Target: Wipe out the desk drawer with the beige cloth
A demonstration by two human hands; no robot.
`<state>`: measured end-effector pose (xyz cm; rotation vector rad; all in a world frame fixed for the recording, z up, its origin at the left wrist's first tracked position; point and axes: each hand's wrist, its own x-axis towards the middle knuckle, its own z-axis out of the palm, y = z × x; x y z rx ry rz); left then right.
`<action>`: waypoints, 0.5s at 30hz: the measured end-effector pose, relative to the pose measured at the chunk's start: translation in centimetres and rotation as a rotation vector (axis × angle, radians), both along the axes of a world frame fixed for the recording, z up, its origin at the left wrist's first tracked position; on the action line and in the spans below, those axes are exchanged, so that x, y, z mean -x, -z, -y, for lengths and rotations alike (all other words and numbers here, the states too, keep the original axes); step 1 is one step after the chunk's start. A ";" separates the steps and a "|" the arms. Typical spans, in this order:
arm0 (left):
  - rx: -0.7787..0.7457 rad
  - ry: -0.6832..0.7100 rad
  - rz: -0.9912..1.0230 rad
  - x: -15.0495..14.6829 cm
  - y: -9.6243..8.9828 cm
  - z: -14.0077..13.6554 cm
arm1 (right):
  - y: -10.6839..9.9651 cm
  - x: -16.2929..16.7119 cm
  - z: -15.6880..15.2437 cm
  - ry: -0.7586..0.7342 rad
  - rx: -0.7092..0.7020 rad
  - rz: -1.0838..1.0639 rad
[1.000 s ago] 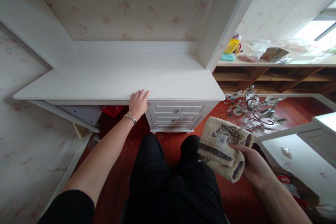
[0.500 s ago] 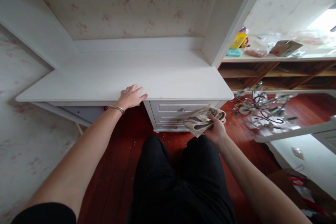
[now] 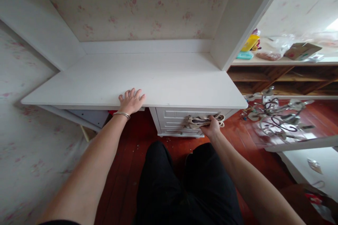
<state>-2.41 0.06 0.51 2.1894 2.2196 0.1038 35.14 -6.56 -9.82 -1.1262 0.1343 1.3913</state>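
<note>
My left hand (image 3: 132, 101) rests on the front edge of a white desk (image 3: 158, 77), palm down with the fingers spread. A bracelet circles that wrist. My right hand (image 3: 212, 128) grips a folded cloth (image 3: 202, 121), pale with dark patches, thumb on top and the other fingers hidden beneath it. The cloth is in front of the white drawers (image 3: 174, 114) under the desk's right side, covering part of their fronts and knobs. Whether it touches them I cannot tell.
A glass chandelier (image 3: 280, 110) lies on the red wooden floor (image 3: 124, 168) at the right. Behind it, a wooden shelf unit (image 3: 250, 74) carries plastic bags, a yellow item and a cardboard box (image 3: 302, 51). A white furniture piece (image 3: 303, 161) stands at the lower right.
The cloth has turned flatter and its edge now faces me, a little nearer the drawers. My left hand stays on the desk edge, its fingers more spread. The whole view has shifted slightly.
</note>
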 end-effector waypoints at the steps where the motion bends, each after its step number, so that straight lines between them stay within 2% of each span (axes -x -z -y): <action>1: -0.003 -0.002 0.001 0.0 0.0 0.0 | 0.2 0.0 -0.2 0.009 0.022 0.007; 4: -0.001 -0.018 -0.002 -0.2 -0.2 0.2 | 0.4 -0.1 -0.5 0.053 0.079 0.030; 7: 0.004 -0.034 -0.003 -0.3 -0.3 0.3 | -0.6 -0.4 -0.4 0.104 0.103 0.049; 10: -0.022 -0.036 -0.009 -0.4 -0.3 0.6 | -3.1 -1.2 0.3 0.119 0.062 0.047; 15: -0.095 -0.014 -0.032 -0.5 0.0 0.9 | -8.7 -1.5 1.9 0.120 -0.128 -0.002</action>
